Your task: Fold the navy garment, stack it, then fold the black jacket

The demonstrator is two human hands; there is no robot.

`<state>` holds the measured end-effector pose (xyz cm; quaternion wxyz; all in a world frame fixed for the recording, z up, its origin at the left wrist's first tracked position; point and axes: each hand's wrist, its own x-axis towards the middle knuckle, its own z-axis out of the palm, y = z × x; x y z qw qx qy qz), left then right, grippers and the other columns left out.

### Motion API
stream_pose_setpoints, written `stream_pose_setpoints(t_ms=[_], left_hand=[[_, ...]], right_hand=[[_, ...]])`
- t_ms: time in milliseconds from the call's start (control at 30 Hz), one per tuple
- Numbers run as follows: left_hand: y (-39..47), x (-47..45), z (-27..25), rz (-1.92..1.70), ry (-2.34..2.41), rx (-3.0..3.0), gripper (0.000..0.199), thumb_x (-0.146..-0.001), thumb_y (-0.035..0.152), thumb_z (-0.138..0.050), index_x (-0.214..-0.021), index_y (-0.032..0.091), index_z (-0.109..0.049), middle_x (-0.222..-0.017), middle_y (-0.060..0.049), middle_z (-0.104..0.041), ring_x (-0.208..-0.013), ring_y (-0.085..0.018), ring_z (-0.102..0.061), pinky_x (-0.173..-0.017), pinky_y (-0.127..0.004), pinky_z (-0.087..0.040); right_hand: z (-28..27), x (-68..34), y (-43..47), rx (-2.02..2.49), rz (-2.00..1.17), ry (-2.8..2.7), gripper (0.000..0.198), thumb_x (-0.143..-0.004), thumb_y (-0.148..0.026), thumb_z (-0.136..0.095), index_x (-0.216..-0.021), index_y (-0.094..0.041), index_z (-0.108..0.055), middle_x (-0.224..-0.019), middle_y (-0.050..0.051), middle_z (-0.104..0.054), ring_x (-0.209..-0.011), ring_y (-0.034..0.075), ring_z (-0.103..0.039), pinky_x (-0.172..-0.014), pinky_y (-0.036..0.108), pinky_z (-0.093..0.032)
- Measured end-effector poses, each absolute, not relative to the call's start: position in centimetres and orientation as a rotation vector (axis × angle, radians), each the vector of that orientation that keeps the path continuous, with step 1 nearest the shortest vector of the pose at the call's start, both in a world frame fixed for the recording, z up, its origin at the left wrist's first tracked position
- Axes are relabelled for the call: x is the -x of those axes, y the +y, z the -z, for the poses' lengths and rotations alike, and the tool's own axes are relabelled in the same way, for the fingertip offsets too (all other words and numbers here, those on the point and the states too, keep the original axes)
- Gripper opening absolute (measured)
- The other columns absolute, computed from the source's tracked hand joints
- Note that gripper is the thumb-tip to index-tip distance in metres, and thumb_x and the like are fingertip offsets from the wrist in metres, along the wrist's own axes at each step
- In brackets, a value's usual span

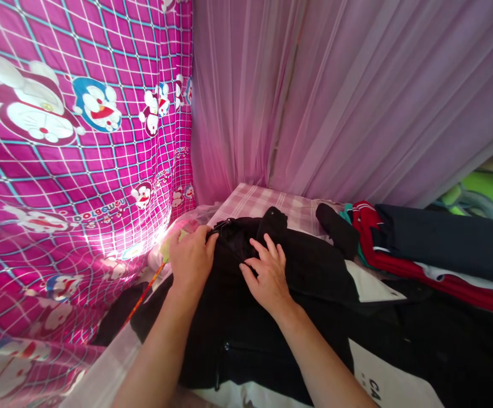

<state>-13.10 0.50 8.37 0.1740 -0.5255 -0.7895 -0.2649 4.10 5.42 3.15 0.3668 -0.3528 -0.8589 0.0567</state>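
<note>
A black garment (pixel 255 317) with a zip pocket lies spread in front of me; I cannot tell if it is a jacket or trousers. At its far left edge, my left hand (pixel 190 258) is closed, with thumb and fingers pinching the cloth beside a gathered opening. My right hand (pixel 268 277) rests on the dark cloth just right of that opening, its fingers apart and slightly bent. Beyond the right fingers a small black tab or fold (pixel 274 220) sticks up. The zip (pixel 226 347) shows between my forearms.
On the right is a stack of folded clothes (pixel 446 238), dark grey and red. White printed pieces (pixel 391 374) lie among black cloth. A plaid sheet (pixel 263 201) shows behind. A pink cartoon curtain (pixel 114 153) hangs left, purple netting (pixel 335 102) ahead. An orange-red stick (pixel 144 297) leans at left.
</note>
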Motion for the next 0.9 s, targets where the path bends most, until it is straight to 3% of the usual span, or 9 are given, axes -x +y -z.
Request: stream_pose_setpoints(t_ms=[300,500,667,800,900], left_hand=[[0.5,13.2,-8.3,0.818,-2.200,1.562,0.027,-0.094,0.035,-0.048,-0.103,0.022,-0.069,-0.099,-0.009,-0.076,-0.093,-0.027,-0.068,-0.101,-0.047,-0.038],[0.6,13.2,-8.5,0.921,-2.212,1.604,0.026,-0.092,0.035,-0.049,-0.100,0.023,-0.071,-0.095,-0.008,-0.076,-0.088,-0.027,-0.068,-0.094,-0.043,-0.044],[0.6,13.2,-8.7,1.108,-2.290,1.620,0.025,-0.090,0.037,-0.052,-0.099,0.026,-0.072,-0.096,-0.005,-0.076,-0.090,-0.026,-0.067,-0.082,-0.037,-0.048],[0.4,13.1,-8.9,1.204,-2.332,1.662,0.024,-0.088,0.037,-0.053,-0.099,0.027,-0.072,-0.095,-0.003,-0.076,-0.088,-0.024,-0.068,-0.078,-0.035,-0.049],[0.4,13.1,-9.0,1.261,-2.334,1.706,0.025,-0.087,0.038,-0.053,-0.097,0.027,-0.072,-0.092,-0.002,-0.076,-0.086,-0.023,-0.068,-0.076,-0.034,-0.049]], right_hand=[[-6.3,-6.7,14.0,0.943,-0.075,-1.947,0.035,-0.091,-0.030,-0.049,-0.121,-0.019,-0.065,-0.125,0.013,-0.065,-0.122,0.029,-0.053,-0.106,0.051,-0.039],[-7.0,-7.2,17.5,0.914,-0.221,-2.148,0.018,-0.087,-0.033,-0.059,-0.092,-0.024,-0.074,-0.110,0.007,-0.072,-0.119,0.030,-0.056,-0.105,0.053,-0.039],[-8.3,-6.5,14.6,0.741,-0.333,-2.247,0.016,-0.088,-0.028,-0.060,-0.094,-0.027,-0.075,-0.101,0.005,-0.073,-0.106,0.023,-0.062,-0.102,0.045,-0.041],[-9.4,-6.0,12.7,0.600,-0.296,-2.398,0.017,-0.090,-0.024,-0.060,-0.097,-0.031,-0.074,-0.101,0.002,-0.073,-0.117,0.023,-0.055,-0.108,0.049,-0.031],[-9.7,-5.6,12.0,0.553,-0.212,-2.422,0.016,-0.089,-0.021,-0.060,-0.095,-0.030,-0.073,-0.117,0.003,-0.068,-0.126,0.025,-0.048,-0.109,0.051,-0.027]])
